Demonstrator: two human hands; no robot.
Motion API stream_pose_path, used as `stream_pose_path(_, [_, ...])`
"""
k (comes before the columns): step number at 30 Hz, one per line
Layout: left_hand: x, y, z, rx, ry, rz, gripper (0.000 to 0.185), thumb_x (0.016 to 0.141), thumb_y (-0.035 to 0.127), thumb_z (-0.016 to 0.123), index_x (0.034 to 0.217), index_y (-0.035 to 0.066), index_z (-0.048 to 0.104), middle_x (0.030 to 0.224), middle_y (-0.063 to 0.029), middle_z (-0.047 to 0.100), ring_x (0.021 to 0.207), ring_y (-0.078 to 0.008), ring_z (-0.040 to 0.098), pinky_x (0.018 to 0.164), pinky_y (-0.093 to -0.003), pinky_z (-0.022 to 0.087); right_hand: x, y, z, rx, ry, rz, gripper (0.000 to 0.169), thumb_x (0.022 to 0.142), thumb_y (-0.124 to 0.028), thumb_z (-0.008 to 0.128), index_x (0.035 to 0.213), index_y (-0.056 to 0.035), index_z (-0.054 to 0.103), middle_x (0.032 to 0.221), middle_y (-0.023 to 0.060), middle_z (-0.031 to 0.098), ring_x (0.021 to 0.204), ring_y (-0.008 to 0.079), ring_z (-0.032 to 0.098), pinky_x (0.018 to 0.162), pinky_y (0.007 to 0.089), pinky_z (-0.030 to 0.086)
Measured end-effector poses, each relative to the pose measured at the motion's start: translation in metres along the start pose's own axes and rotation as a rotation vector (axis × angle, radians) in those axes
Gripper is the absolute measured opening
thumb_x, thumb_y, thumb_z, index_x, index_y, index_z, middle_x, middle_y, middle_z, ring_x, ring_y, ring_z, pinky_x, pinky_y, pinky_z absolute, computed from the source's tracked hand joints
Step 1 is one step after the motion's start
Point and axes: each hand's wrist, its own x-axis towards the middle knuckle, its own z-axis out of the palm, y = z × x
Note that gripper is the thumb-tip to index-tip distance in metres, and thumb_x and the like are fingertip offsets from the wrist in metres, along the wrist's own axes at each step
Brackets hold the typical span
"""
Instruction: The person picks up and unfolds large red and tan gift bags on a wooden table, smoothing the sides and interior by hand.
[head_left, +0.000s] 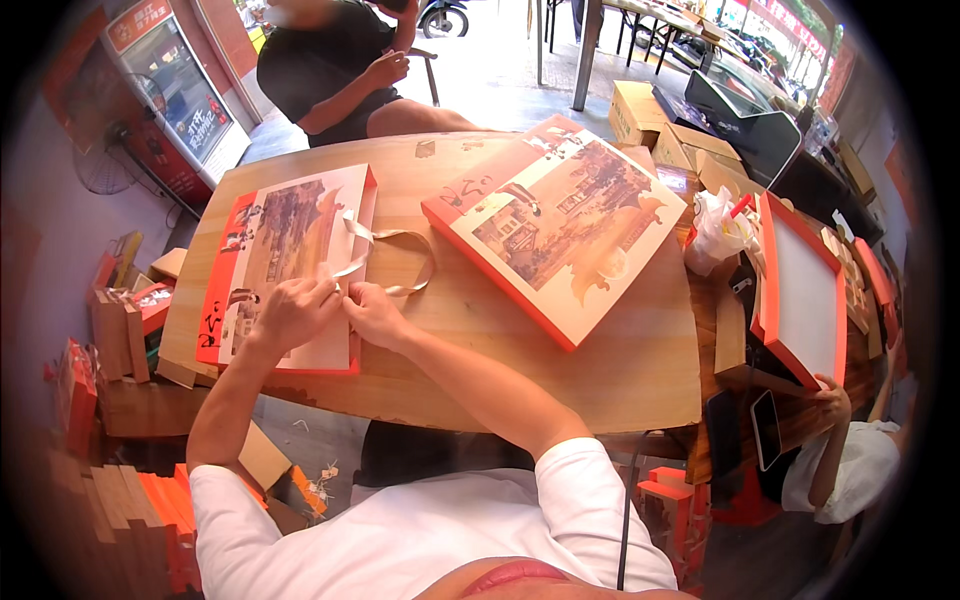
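A printed cardboard gift box (281, 225) with red sides lies at the left of the wooden table. My left hand (300, 313) and my right hand (373, 315) meet over its right edge, fingertips close together and pinching a pale satin ribbon (409, 234). The ribbon loops upward and to the right from my fingers, partly over the table. Its ends between my fingertips are hidden. A second printed gift box (555, 225) of similar pattern lies slantwise, right of my hands, touching neither.
The wooden table (450, 390) has a worn front edge. A seated person (330, 75) is beyond it. At right, another person's hand (832, 401) touches an open red-edged box (806, 300), near a white plastic bag (716, 229). Stacked boxes (120, 330) stand at left.
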Motion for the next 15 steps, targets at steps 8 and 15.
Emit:
stream_pose_path(8, [0.000, 0.004, -0.002, -0.068, 0.087, -0.079, 0.004, 0.081, 0.006, 0.071, 0.082, 0.005, 0.067, 0.082, -0.0046, 0.061, 0.070, -0.0218, 0.068, 0.059, -0.0355, 0.056, 0.010, 0.023, 0.010, 0.093, 0.082, -0.068, 0.033, 0.101, -0.023, 0.062, 0.088, 0.0068, 0.066, 0.070, 0.0088, 0.066, 0.068, 0.0124, 0.062, 0.062, 0.0360, 0.051])
stream_pose_path(15, [0.006, 0.022, -0.007, -0.049, 0.005, -0.325, 0.005, 0.084, 0.006, 0.070, 0.084, 0.005, 0.065, 0.081, -0.0084, 0.063, 0.071, -0.0262, 0.070, 0.060, -0.0379, 0.057, 0.009, 0.021, 0.007, 0.018, 0.164, -0.087, 0.035, 0.100, -0.024, 0.061, 0.082, 0.0068, 0.061, 0.065, 0.0149, 0.060, 0.066, 0.0161, 0.061, 0.063, 0.0391, 0.051])
